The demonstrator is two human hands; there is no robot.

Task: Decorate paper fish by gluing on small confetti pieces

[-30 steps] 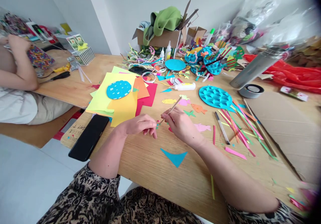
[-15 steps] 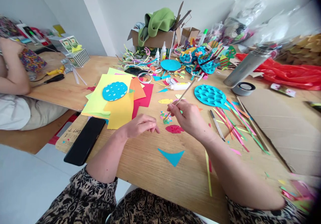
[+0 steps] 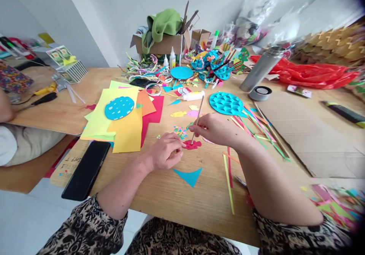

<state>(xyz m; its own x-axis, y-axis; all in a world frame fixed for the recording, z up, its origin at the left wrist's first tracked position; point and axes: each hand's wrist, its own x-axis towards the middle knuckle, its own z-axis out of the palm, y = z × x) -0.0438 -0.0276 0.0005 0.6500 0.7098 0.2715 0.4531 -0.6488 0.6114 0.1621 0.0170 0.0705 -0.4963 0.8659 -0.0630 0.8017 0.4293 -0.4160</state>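
My right hand (image 3: 209, 127) pinches a thin wooden stick (image 3: 201, 108), held upright with its lower tip on a red paper fish (image 3: 192, 145) lying on the table. My left hand (image 3: 168, 150) rests beside the fish, fingers curled, with a fingertip on its left end. Just behind the fish lies a small heap of coloured paper bits (image 3: 180, 131). Farther back are a yellow paper fish (image 3: 178, 114) and a pink paper fish (image 3: 193, 113). A blue paper offcut (image 3: 188, 176) lies in front of my hands.
To the left are coloured paper sheets (image 3: 97, 112), a blue dotted disc (image 3: 119, 108) and a black phone (image 3: 85, 171). Right stand a blue scaled disc (image 3: 226, 103), paper strips (image 3: 266, 135), a steel flask (image 3: 262, 68) and cardboard (image 3: 302, 133). Another person's arm shows far left.
My right hand has brought the stick's tip from the paper bits to the red fish. My left hand has moved to the fish's edge. The view has turned slightly right.
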